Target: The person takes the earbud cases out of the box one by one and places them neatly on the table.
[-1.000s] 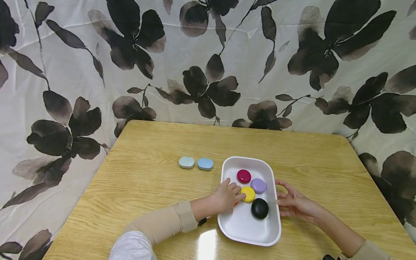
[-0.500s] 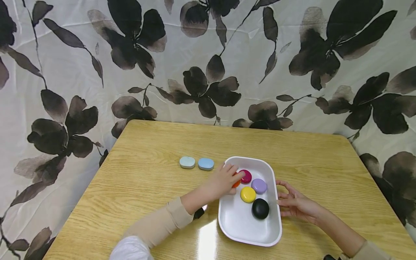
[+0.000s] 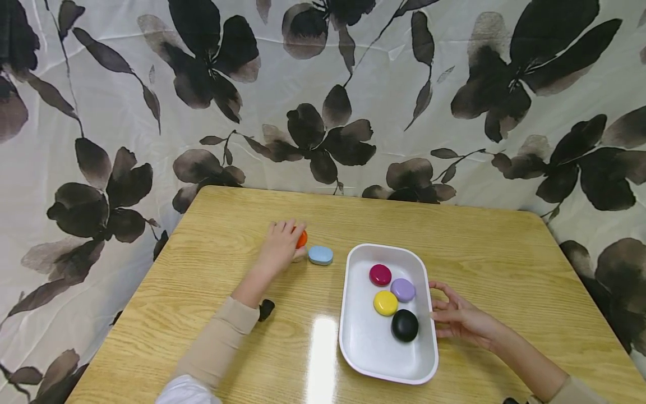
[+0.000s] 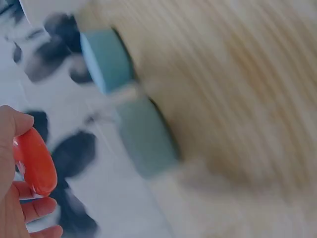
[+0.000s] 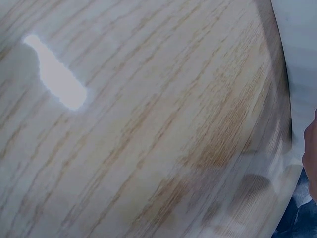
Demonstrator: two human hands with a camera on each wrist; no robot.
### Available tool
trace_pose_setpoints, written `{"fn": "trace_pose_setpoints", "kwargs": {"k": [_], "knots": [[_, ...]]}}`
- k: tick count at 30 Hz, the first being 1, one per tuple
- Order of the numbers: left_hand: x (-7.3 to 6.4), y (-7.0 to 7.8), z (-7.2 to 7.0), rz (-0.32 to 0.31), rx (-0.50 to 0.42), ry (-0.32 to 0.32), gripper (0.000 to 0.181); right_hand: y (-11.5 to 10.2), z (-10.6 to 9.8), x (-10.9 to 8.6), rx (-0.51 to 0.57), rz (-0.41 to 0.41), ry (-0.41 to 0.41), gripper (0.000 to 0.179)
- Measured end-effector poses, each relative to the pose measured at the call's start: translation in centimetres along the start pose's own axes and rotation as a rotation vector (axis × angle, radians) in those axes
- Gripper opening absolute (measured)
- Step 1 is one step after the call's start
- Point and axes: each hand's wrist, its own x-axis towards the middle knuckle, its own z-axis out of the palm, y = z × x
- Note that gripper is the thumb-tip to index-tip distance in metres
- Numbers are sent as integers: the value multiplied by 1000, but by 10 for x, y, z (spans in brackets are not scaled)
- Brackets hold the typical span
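Evidently, the left hand (image 3: pixel 279 245) grasps an orange piece (image 4: pixel 38 163) by its edges, thumb at one side and fingers at the other, a hold that leaves much of its broad face uncovered. The orange piece is above the rear part of the desk (image 3: pixel 227 292), left of the tray and apparently clear of the surface. Near it lie a blue piece (image 3: pixel 320 256) and a grey-green piece (image 4: pixel 146 139), side by side (the latter is out of sight behind the hand in the head view). The right hand (image 3: pixel 459 317) grips nothing; its loosely extended fingers rest against the outer right wall of the white tray (image 3: pixel 388 362), presumably to steady it. Inside, a red piece (image 3: pixel 380 275), a purple piece (image 3: pixel 403 290) and a yellow piece (image 3: pixel 386 303) sit close together, with a black piece (image 3: pixel 405 325) nearest the wearer; the raised rim likely keeps them from straying.
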Motion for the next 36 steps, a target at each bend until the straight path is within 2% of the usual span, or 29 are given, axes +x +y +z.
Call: {"fn": "trace_pose_setpoints", "kwargs": {"k": [6,11,21,27,31,36], "knots": [[-12,-39,14,-136,-9,-99,57,-1,0,0,-4,14,14,54],[-23,-57,26,-171,-10,-142,59,0,-2,1,-13,22,18,54],[-27,-64,36,-138,23,-264,52,0,-3,2,-8,26,18,55],[-28,-61,39,-149,-10,-368,53,2,-4,2,-12,22,14,55],[-30,-60,39,-171,-45,-391,53,3,-4,1,-18,21,12,55],[-31,-58,39,-190,-66,-389,54,3,-4,0,-11,22,6,55]]}}
